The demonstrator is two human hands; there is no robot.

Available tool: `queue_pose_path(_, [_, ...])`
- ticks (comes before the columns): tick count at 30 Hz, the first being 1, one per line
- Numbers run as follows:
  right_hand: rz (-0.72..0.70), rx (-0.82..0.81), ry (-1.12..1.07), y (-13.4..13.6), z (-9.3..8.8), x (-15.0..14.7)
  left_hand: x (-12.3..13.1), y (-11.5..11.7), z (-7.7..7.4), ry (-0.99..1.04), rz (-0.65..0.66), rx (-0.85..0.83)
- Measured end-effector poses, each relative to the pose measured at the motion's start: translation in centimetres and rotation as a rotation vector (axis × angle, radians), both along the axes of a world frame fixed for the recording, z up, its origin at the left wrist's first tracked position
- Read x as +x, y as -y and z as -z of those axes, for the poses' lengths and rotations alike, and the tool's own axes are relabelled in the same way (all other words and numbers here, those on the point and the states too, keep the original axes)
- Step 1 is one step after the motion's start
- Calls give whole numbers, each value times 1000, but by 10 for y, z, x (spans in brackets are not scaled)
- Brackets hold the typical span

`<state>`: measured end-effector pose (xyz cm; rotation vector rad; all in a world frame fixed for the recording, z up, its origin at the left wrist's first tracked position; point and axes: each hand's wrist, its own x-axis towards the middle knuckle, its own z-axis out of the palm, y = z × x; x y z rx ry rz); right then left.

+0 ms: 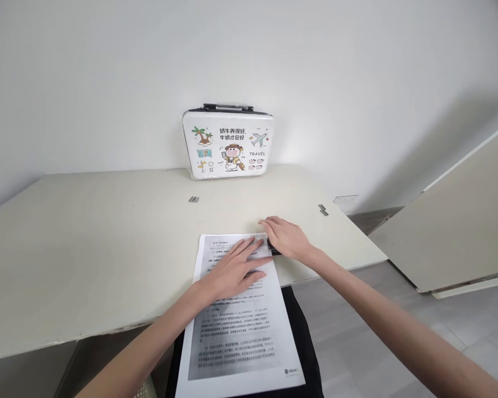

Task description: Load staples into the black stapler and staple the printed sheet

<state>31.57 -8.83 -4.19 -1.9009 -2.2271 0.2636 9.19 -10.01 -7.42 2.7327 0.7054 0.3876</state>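
A printed sheet of paper (236, 348) lies partly on the table, its lower part hanging past the front edge over my lap. My left hand (236, 268) rests flat on its upper part, fingers spread. At the sheet's upper right corner, my right hand (288, 237) is closed over a black stapler (273, 250). Most of the stapler is hidden beneath that hand; a dark strip shows along the paper's edge. I cannot tell whether the sheet is a single page or several.
A white cartoon-printed case (228, 145) with a black handle leans against the wall at the back of the pale table (108, 237). Grey staple strips (193, 199) lie in front of it, and more strips (323, 210) lie near the right edge. A pale panel (456, 221) stands at right.
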Motion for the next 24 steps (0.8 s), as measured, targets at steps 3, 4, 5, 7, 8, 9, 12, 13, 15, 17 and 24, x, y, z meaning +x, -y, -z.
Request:
queue_pose_path(3, [15,83,-180,9,5,16,-9,0,0,-8,-12,-6])
queue_pose_path(4, [14,112,-217,13,9,21,-13,-1,0,-14,-18,-7])
queue_pose_path(5, [13,135,-250,18,13,28,-17,-1,-1,-21,-25,-8])
queue_pose_path(7, [13,156,-325,26,22,41,-26,-2,-1,-39,-39,-9])
queue_pose_path(8, [17,159,-370,30,27,48,-29,-2,-2,-49,-44,-10])
queue_pose_path(9, [26,161,-418,32,31,55,-32,-3,-3,-57,-49,-12])
queue_pose_path(12, [72,136,-565,36,40,71,-38,-7,-6,-78,-62,-17])
queue_pose_path(13, [94,113,-609,36,41,75,-39,-9,-6,-89,-66,-17])
queue_pose_path(15, [117,57,-670,36,40,78,-40,-14,-7,-111,-71,-6])
queue_pose_path(17, [113,20,-690,36,38,79,-40,-19,-8,-126,-77,15])
queue_pose_path(24, [52,-22,-680,37,37,80,-66,-19,-11,-106,-206,103])
